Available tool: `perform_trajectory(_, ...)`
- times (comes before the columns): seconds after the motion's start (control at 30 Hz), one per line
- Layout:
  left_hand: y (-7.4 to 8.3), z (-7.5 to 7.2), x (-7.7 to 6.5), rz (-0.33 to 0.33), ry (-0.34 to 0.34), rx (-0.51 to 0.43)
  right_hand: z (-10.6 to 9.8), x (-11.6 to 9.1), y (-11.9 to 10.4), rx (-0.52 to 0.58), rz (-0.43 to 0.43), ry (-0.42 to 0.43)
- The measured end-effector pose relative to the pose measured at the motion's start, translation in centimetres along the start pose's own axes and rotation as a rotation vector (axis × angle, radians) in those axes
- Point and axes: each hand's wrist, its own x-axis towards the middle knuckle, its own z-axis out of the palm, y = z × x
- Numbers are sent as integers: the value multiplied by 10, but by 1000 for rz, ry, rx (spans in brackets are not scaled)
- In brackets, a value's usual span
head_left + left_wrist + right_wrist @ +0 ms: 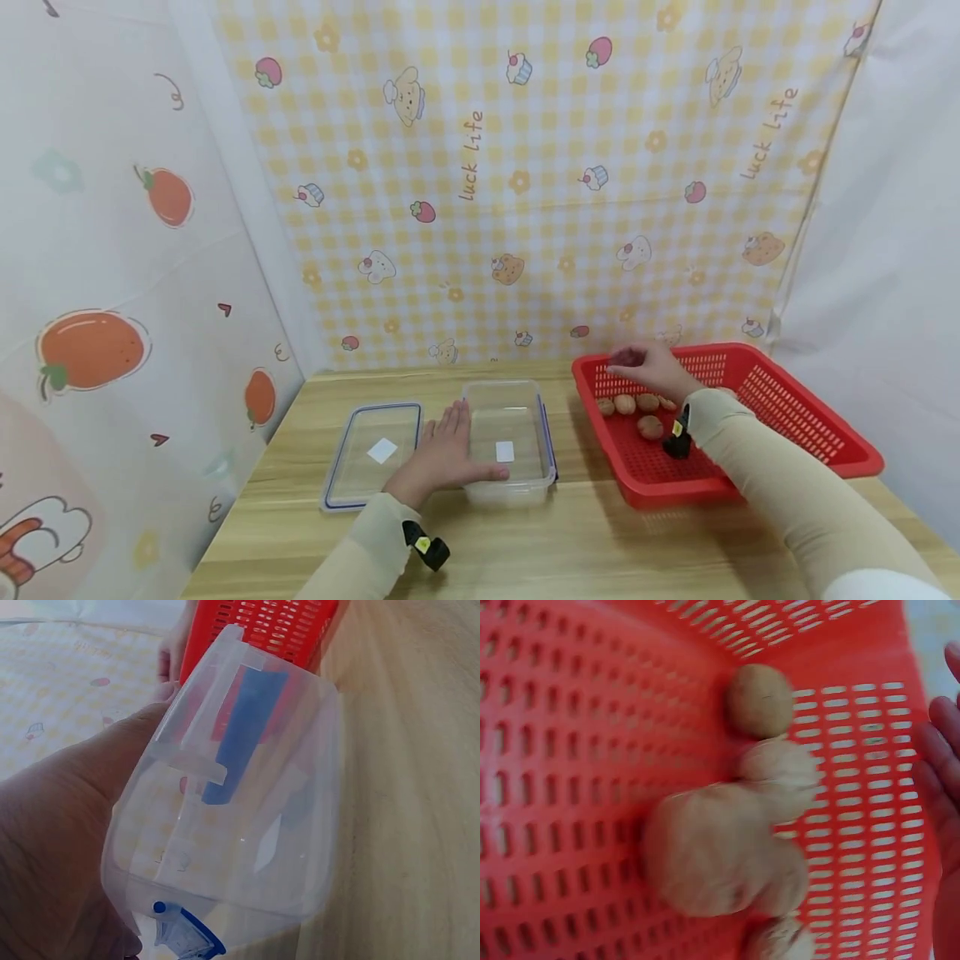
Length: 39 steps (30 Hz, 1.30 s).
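A clear plastic food container [546, 417] stands upright with its lid off and a white label inside. My left hand [442, 454] rests against its left side, fingers straight and thumb reaching over the near corner. In the left wrist view, the container wall [300, 825] shows blue parts and the hand [60, 817] beside it. Over the back left of the red plastic basket [810, 410], my right hand [654, 371] hovers with relaxed fingers and nothing visible in them. Several walnuts [649, 427] lie below it; the right wrist view shows walnuts [709, 851] slightly blurred.
Left of the container, the clear lid [352, 462] with a blue seal lies flat on the wooden table [525, 550]. A yellow checked cloth [525, 208] hangs behind the table, and a printed white sheet [112, 250] hangs on the left.
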Motion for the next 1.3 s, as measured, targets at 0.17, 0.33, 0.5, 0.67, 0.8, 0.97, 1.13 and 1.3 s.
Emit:
perform_trajectory(0.17, 0, 0, 1, -15, -9, 3, 4, -1, 17, -32, 40, -148)
perform_trajectory(0.33, 0, 0, 0, -19, -14, -19, 9, -2, 33, -10, 77, -255)
perform_trajectory(0.5, -1, 2, 1, -18, -3, -17, 17, -2, 43, -12, 67, -341)
perform_trajectory(0.67, -4, 8, 2, -20, 9, -20, 21, 1, 50, -31, 75, -359)
perform_trajectory(0.8, -4, 8, 3, -21, 12, -22, 19, 1, 45, -28, 82, -360)
perform_trajectory(0.97, 0, 4, -1, -16, 14, -4, 4, 3, 25, -73, 85, -318)
perform_trajectory(1.13, -2, 0, -3, 10, 4, -1, -15, 15, 3, -140, 87, -228)
perform_trajectory(1.3, -5, -1, -3, 27, -37, -13, -25, 29, -22, -160, 74, -190)
